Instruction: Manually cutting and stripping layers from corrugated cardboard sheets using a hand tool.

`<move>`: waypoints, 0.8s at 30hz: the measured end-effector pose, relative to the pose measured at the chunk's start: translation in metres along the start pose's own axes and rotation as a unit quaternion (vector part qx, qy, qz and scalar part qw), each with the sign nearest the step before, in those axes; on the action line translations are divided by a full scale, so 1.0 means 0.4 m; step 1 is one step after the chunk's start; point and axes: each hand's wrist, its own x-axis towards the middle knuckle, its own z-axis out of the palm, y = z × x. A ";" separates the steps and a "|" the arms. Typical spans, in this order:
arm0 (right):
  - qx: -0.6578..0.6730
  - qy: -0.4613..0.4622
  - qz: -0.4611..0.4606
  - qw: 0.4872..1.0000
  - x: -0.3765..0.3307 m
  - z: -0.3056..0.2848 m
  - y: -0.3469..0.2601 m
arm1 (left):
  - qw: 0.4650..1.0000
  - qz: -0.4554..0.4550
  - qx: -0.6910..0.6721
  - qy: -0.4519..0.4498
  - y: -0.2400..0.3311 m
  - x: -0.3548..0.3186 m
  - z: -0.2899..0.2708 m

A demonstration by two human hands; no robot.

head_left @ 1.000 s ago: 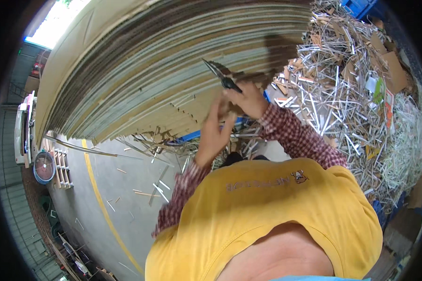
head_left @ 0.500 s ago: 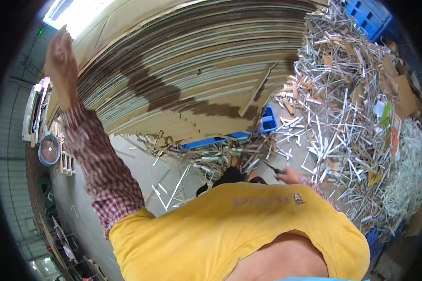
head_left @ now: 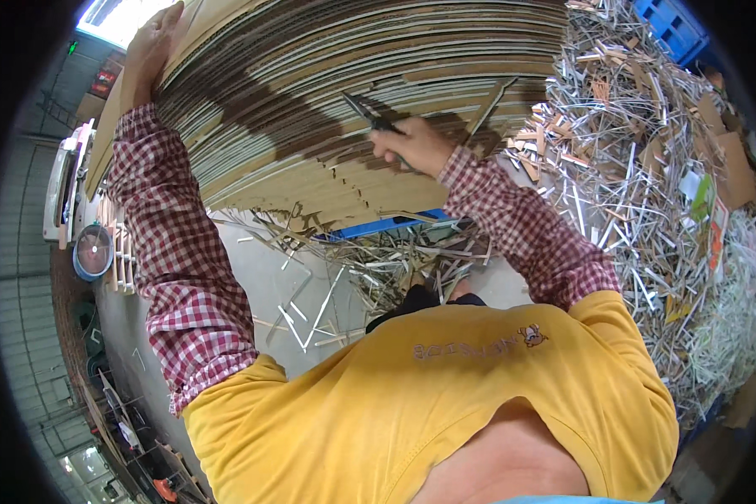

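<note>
A tall stack of cardboard sheets (head_left: pixel 412 59) fills the upper middle, its layered edges facing me. My left hand (head_left: pixel 149 52) lies against the stack's upper left corner, fingers stretched along the edge. Closed around the dark handle of a pointed tool (head_left: pixel 362 109), my right hand (head_left: pixel 418 144) is in front of the layered edges. The tool's narrow tip points up and left toward the sheets; its exact kind is unclear. Near my right wrist, a loose cardboard strip (head_left: pixel 489 109) sticks out at a slant from the stack.
Under the stack shows a blue pallet (head_left: pixel 378 227). Cardboard scraps (head_left: pixel 395 260) lie by my feet, and a large heap of paper and cardboard strips (head_left: pixel 622 168) covers the right side. A blue crate (head_left: pixel 674 29) stands far right; a round fan (head_left: pixel 93 250) stands left.
My right hand has risen from low beside my body to the stack's face, carrying the pointed tool. My left hand has moved up and right onto the stack's corner.
</note>
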 end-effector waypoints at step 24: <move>-0.083 0.185 0.019 0.979 -0.149 0.043 -0.040 | 0.999 0.021 0.029 0.025 0.075 -0.008 0.047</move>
